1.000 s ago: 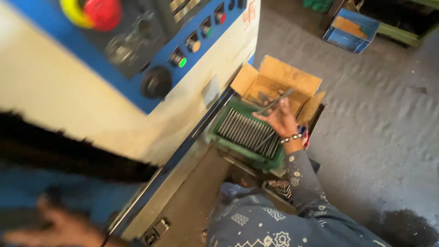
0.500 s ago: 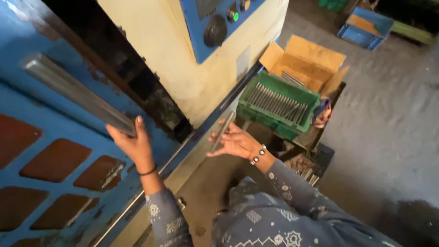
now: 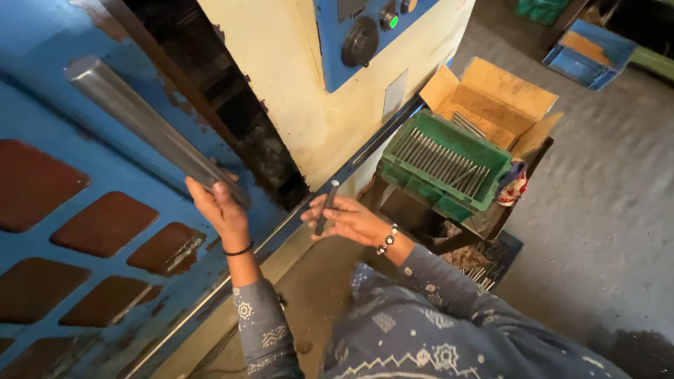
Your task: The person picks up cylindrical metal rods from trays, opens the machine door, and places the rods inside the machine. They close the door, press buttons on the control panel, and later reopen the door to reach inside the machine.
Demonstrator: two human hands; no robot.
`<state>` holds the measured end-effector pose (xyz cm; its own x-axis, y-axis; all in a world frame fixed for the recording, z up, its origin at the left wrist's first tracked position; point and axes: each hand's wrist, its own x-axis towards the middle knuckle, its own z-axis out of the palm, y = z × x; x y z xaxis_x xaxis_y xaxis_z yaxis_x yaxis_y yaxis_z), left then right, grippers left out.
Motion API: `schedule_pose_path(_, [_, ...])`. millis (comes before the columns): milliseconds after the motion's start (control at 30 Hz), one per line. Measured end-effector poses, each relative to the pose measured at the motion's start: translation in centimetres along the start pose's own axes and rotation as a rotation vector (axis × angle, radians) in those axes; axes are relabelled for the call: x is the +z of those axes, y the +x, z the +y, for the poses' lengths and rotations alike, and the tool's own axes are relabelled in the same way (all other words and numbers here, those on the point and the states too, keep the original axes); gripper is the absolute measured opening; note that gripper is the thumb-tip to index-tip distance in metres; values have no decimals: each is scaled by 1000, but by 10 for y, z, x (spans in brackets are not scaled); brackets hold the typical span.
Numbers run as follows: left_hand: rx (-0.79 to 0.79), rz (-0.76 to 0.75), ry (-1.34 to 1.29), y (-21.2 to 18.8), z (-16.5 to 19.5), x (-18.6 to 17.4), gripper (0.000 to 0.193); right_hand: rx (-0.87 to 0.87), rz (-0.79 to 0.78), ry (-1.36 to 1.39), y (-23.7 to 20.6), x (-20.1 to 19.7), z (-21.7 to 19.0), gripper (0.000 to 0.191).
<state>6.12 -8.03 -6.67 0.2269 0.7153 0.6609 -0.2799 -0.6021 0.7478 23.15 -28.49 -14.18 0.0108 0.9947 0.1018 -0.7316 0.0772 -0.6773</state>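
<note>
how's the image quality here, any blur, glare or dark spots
Head view: mostly sharp; the left hand on the long metal bar and the right hand with the short dark rod read clearly. The machine opening is deep shadow. Slight sheen on the bar; wide-angle bend at the edges.

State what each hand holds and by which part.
The left hand grips the long grey metal bar at its lower end. The right hand holds a short dark rod around its lower half.
</note>
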Motion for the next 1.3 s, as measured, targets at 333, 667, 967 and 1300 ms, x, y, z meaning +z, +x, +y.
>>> schedule_pose_path(333, [30, 160, 12, 0, -8, 7, 85, 74, -124, -200, 18, -25, -31, 37])
schedule_pose_path(667, [96, 222, 41, 1, 2, 14, 83, 165, -108, -196, 52, -30, -61, 43])
schedule_pose_path(967, [65, 155, 69, -5, -9, 3, 85, 45, -139, -215, 88, 9, -38, 31])
schedule_pose_path(1300, [105, 108, 197, 18, 70, -23, 62, -607, -69, -1122, 127, 82, -35, 49])
